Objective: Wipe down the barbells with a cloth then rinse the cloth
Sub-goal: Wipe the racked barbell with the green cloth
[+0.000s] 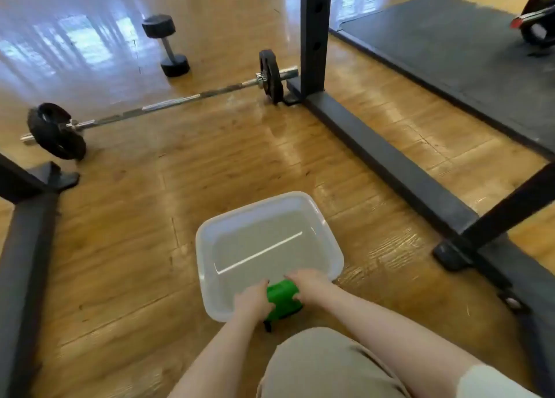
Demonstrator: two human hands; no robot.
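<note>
Green cloth (282, 303) is being held at the near rim of the clear plastic tub (210, 247) on the floor, the left hand (251, 303) and right hand (310, 286) both clenching their fingers on it. Wringing well likely means twisting over the water, keeping drips inside. Barbell (168, 103) is lying well apart.

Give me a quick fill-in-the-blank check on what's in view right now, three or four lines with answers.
1. Both hands, the left hand and the right hand, grip a cloth whose colour is ____.
2. The cloth is held over the near edge of a clear plastic ____ standing on the floor.
3. The barbell lies on the ____.
4. Beyond the barbell stands one black ____.

Missing words: green; tub; floor; dumbbell
</note>
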